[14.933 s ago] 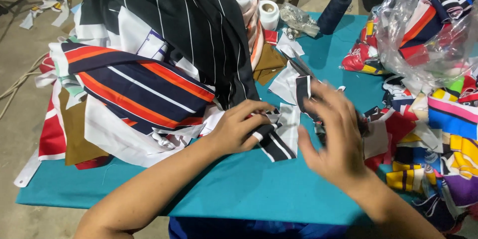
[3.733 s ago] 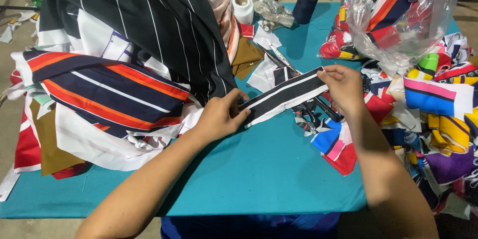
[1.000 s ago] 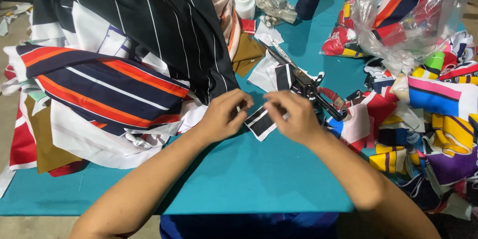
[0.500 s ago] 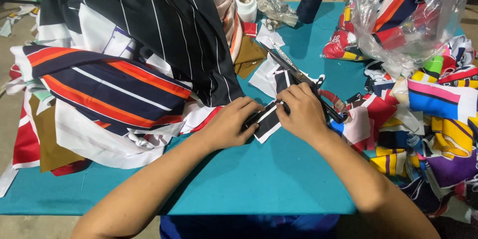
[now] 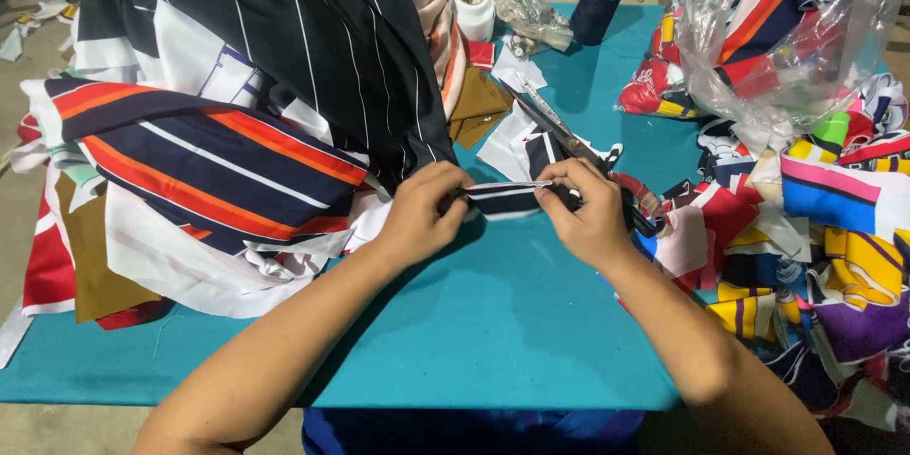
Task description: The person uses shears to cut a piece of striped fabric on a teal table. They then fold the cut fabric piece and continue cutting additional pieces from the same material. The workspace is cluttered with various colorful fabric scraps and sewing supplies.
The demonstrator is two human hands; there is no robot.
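A small black and white striped strip of cloth [image 5: 507, 199] is held over the desk [image 5: 493, 322], between the two hands. The left hand [image 5: 424, 213] is closed on the left end of the strip, and the fingers [image 5: 453, 191] are curled tight around it. The right hand [image 5: 583, 213] is closed on the right end, with the thumb and fingers pinched narrow on the cloth.

A few seconds ago the strip was pulled out long between hands held well apart. Half a second ago it was bunched up short under hands set close together. Now the hands have been moved a little apart again, and the strip is seen stretched flat and folded over, with its white edge on top. From this it may be judged that the strip is being folded and smoothed, and that the fold is nearly made but not yet let go.

Just behind the right hand, a pair of scissors [image 5: 545, 123] is laid on some white scraps. A big pile of striped cloth [image 5: 237, 114] is heaped at the left. A clear plastic bag [image 5: 768, 28] full of bright cloth is seen at the right, above more bright scraps [image 5: 815, 256]. A dark spool of thread [image 5: 600, 0] and a white roll [image 5: 473, 9] are stood at the far edge of the desk.
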